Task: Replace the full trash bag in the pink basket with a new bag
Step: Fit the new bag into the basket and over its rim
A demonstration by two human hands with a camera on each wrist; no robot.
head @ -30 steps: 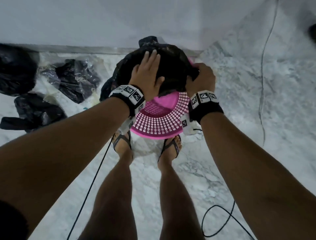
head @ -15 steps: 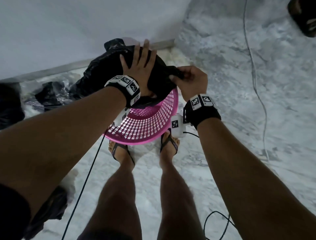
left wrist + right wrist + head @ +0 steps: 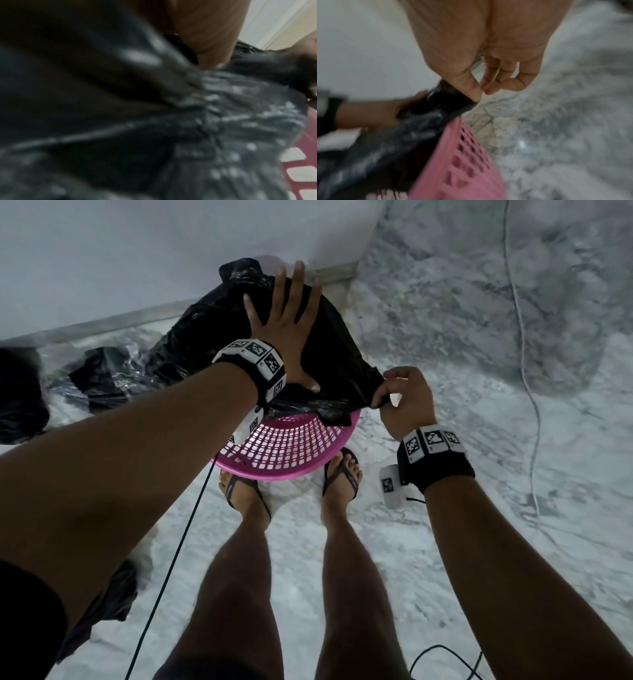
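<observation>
The pink basket point(image 3: 291, 450) with its lattice wall stands on the marble floor just beyond my feet. A black trash bag point(image 3: 212, 344) bulges over its far rim, crinkled and shiny. My left hand point(image 3: 287, 323) lies flat on top of the bag with fingers spread and straight. My right hand point(image 3: 394, 395) is at the basket's right side and pinches an edge of the black bag point(image 3: 450, 100) between thumb and fingers, over the pink basket point(image 3: 464, 162). The left wrist view is filled with blurred black bag point(image 3: 120, 121).
More black bags point(image 3: 102, 378) lie on the floor at the left by the wall's base, and another point(image 3: 99, 607) near my left leg. A black cable point(image 3: 171, 563) runs down the floor; a white cable point(image 3: 527, 392) trails at the right. A white wall point(image 3: 137, 251) stands behind the basket.
My right hand has pulled the bag's edge out to the right, away from the basket rim. My left hand's fingers have spread flatter on the bag. The view has swung left.
</observation>
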